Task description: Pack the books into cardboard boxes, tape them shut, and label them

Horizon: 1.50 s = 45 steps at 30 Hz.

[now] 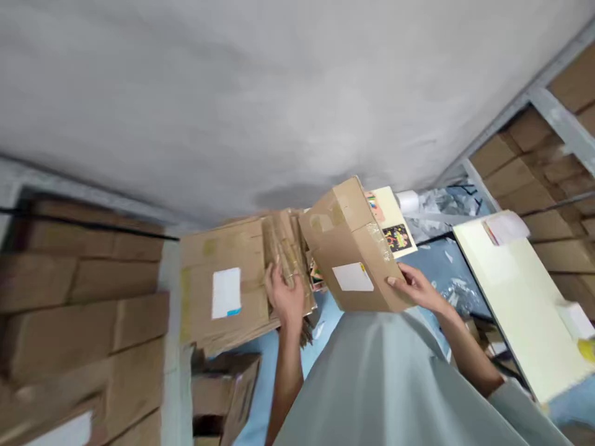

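Observation:
My right hand (418, 288) is closed on the right edge of a cardboard box (346, 248), thumb on its face. The box is tilted in front of my body and bears a white label and strips of tape. My left hand (284, 297) lies on a stack of flattened cardboard (251, 248), fingers apart, at the edge between a labelled flat sheet and narrower folded pieces. Part of the stack's right end is hidden behind the held box.
Shelves of brown boxes (88, 310) stand left, and more boxes (534, 179) fill a right-hand rack. A cream-topped table (525, 297) is at right. Printed sheets (393, 217) and clear plastic wrap (441, 207) lie behind the held box. A grey wall (279, 105) rises ahead.

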Tool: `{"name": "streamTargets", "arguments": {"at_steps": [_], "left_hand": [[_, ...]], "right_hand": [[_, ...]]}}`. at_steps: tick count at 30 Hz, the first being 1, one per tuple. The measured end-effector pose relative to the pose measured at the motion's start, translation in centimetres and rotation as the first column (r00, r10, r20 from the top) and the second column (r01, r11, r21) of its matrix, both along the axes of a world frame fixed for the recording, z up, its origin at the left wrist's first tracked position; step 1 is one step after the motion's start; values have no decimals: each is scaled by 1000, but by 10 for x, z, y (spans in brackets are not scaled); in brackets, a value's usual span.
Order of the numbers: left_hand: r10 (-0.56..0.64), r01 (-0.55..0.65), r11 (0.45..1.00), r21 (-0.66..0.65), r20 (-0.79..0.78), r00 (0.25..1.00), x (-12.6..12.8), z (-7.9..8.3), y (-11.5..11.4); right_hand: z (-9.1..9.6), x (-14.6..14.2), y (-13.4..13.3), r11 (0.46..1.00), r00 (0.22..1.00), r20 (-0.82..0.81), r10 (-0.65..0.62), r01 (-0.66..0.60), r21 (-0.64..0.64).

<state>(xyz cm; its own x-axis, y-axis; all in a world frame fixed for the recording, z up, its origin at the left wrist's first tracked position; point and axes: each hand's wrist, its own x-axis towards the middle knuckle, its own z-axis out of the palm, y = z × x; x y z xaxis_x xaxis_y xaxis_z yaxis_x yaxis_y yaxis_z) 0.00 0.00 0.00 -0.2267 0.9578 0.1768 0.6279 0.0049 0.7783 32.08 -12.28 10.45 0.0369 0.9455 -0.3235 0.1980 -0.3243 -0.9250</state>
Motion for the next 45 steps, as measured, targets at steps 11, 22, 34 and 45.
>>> {"name": "streamTargets", "arguments": {"at_steps": [11,22,34,45], "left_hand": [[-806,829,547,115,339,484,299,69,7],[-851,982,183,-41,494,179,612,42,-84],[-880,990,-101,-102,474,-41,749,10,-165],[-840,933,-270,-236,531,-108,774,-35,-144]], "right_hand": [[35,108,-160,803,727,348,-592,566,184],[15,257,-294,695,483,569,-666,679,237],[-51,356,-375,375,257,545,-798,920,114],[-67,374,-360,-62,-79,677,-732,997,49]]}}
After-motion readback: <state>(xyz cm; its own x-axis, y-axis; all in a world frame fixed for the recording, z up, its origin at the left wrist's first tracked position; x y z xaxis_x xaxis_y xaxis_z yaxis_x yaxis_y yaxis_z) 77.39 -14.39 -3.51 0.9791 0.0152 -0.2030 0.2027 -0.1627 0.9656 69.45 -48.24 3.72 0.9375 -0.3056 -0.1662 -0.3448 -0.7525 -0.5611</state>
